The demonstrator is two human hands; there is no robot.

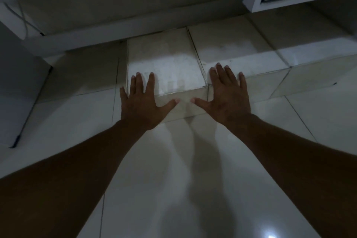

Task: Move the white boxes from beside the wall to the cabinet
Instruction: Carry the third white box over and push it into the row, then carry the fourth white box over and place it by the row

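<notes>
Dim room with a tiled floor

The floor (193, 179) is made of large pale glossy tiles with thin dark joints, and a small bright light reflection (271, 236) shows near the bottom edge. At the upper left, thin white cables (23, 19) run along a pale surface. A dark narrow strip (29, 110) goes diagonally down the left side, beside a grey panel.

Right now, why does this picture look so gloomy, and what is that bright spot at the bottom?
Head view: dim overall; a soft bright patch lights the nearest white box; both hands cast blurred shadows on the floor; the bottom spot is glare on glossy tile; wide-angle lens bends the edges.
</notes>
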